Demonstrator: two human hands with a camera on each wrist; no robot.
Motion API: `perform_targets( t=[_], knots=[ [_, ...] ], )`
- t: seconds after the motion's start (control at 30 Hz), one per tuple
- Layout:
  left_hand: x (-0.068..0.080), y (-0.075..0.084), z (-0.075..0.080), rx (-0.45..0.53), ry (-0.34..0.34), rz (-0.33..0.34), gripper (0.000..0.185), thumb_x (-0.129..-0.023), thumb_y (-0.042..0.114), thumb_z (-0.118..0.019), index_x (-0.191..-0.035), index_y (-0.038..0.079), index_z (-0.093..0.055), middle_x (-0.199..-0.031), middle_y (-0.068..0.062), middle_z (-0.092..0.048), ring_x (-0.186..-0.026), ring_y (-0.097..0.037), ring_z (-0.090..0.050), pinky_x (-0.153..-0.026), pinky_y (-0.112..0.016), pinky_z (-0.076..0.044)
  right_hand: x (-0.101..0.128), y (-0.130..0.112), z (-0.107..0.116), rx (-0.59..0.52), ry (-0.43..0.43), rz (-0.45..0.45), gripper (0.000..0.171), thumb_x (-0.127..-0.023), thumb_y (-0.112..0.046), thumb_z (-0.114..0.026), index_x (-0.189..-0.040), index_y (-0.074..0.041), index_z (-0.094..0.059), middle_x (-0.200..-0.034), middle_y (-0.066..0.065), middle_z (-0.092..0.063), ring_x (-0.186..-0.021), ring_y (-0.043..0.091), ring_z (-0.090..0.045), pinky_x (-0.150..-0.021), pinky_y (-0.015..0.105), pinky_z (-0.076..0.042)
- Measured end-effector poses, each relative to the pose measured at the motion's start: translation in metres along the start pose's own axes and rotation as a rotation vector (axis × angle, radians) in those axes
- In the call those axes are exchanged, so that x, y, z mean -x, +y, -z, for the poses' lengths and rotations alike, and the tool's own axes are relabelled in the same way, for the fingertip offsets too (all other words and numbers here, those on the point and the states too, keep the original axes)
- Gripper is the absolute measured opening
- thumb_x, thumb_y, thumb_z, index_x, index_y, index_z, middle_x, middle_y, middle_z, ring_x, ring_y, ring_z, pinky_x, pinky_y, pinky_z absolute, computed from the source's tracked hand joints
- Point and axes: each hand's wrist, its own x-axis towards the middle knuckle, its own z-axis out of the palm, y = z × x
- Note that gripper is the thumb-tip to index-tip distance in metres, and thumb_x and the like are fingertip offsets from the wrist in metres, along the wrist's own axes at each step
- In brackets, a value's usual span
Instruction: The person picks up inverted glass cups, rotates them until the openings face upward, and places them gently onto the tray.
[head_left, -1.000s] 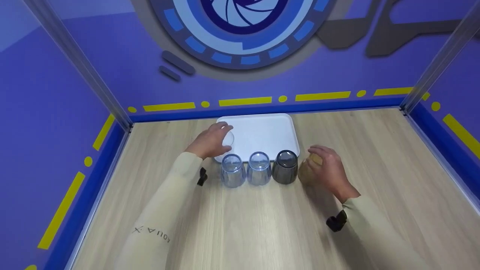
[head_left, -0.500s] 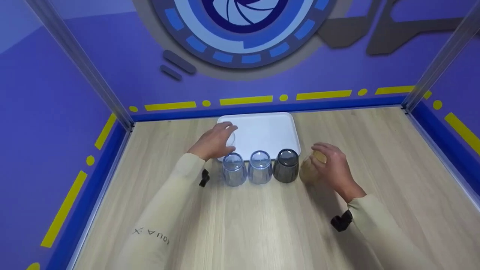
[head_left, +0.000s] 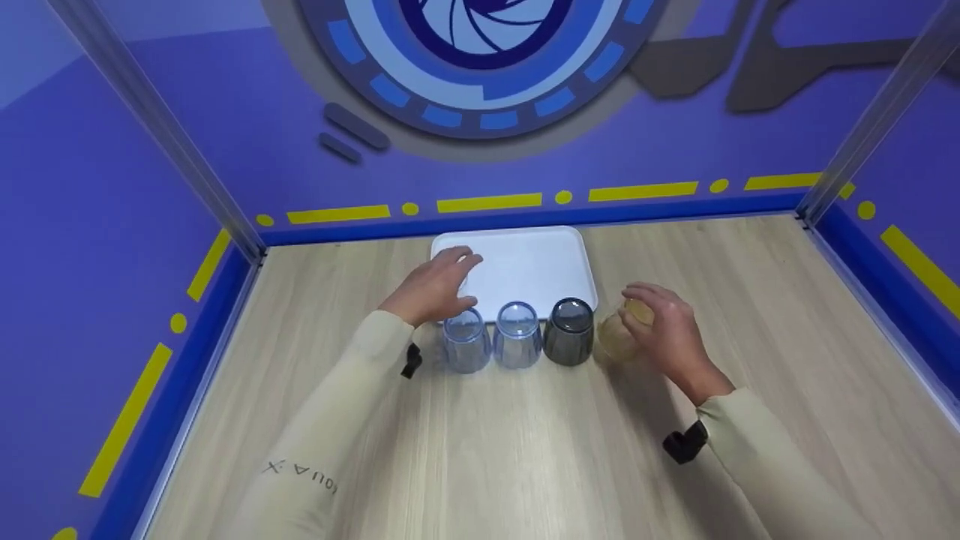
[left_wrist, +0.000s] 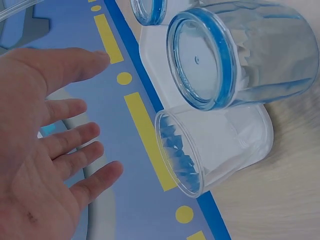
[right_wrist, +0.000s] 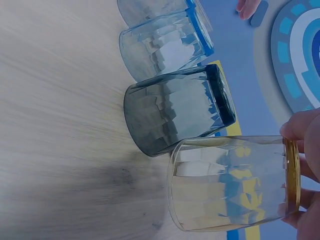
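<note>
right hand [head_left: 671, 330]: fingertips grasping amber cup [head_left: 619, 337] beside grey cup [head_left: 569, 332]; lift straight, avoid bumping grey cup
left hand [head_left: 435, 289]: fingers released, over tray [head_left: 540, 259]

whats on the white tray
One clear cup stands on the tray at its near left corner, seen in the left wrist view. In the head view the left hand covers it.
</note>
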Motion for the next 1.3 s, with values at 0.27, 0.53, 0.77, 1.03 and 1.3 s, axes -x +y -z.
perform_targets(
  t=[0.27,0.53,0.77,1.03,1.3],
  knots=[
    [0.002,0.004,-0.001,-0.004,0.0,-0.012,0.066,-0.091,0.032,-0.066,-0.149,0.018,-0.037,-0.157,-0.006,-0.032,-0.145,-0.023,-0.029,-0.116,-0.043,-0.033,0.0,-0.006,0.006,-0.011,0.023,0.019,0.03,-0.085,-0.005,-0.071,-0.115,0.0,-0.067,-0.122,0.018,-0.064,-0.119,0.036,-0.057,-0.101,0.053,-0.045],
    [0.004,0.007,-0.001,-0.008,-0.007,-0.029,0.067,-0.091,0.034,-0.065,-0.15,0.019,-0.035,-0.157,-0.005,-0.031,-0.145,-0.023,-0.029,-0.116,-0.044,-0.032,-0.002,-0.011,0.011,0.006,0.034,0.025,0.029,-0.086,-0.009,-0.07,-0.114,-0.002,-0.068,-0.122,0.016,-0.065,-0.118,0.034,-0.058,-0.1,0.052,-0.046],
    [0.004,0.008,-0.003,-0.006,0.004,-0.028,0.068,-0.091,0.036,-0.066,-0.149,0.02,-0.036,-0.157,-0.004,-0.032,-0.145,-0.022,-0.031,-0.116,-0.042,-0.033,-0.005,-0.014,0.015,-0.001,0.053,0.031,0.028,-0.086,-0.01,-0.071,-0.113,-0.003,-0.068,-0.121,0.016,-0.065,-0.118,0.034,-0.059,-0.1,0.051,-0.046],
    [0.005,0.009,-0.005,0.005,-0.001,-0.025,0.068,-0.091,0.037,-0.066,-0.15,0.021,-0.035,-0.157,-0.003,-0.031,-0.145,-0.021,-0.031,-0.116,-0.043,-0.032,-0.006,-0.018,0.02,0.0,0.046,0.027,0.028,-0.087,-0.011,-0.07,-0.114,-0.003,-0.067,-0.121,0.016,-0.065,-0.118,0.034,-0.058,-0.101,0.052,-0.045],
    [0.006,0.011,-0.005,0.011,0.001,-0.066,0.068,-0.09,0.04,-0.065,-0.149,0.02,-0.036,-0.156,-0.005,-0.033,-0.145,-0.023,-0.031,-0.115,-0.044,-0.034,-0.007,-0.023,0.023,0.004,0.079,0.062,0.026,-0.087,-0.011,-0.071,-0.111,-0.003,-0.068,-0.116,0.016,-0.068,-0.113,0.034,-0.061,-0.097,0.052,-0.047]
  ],
)
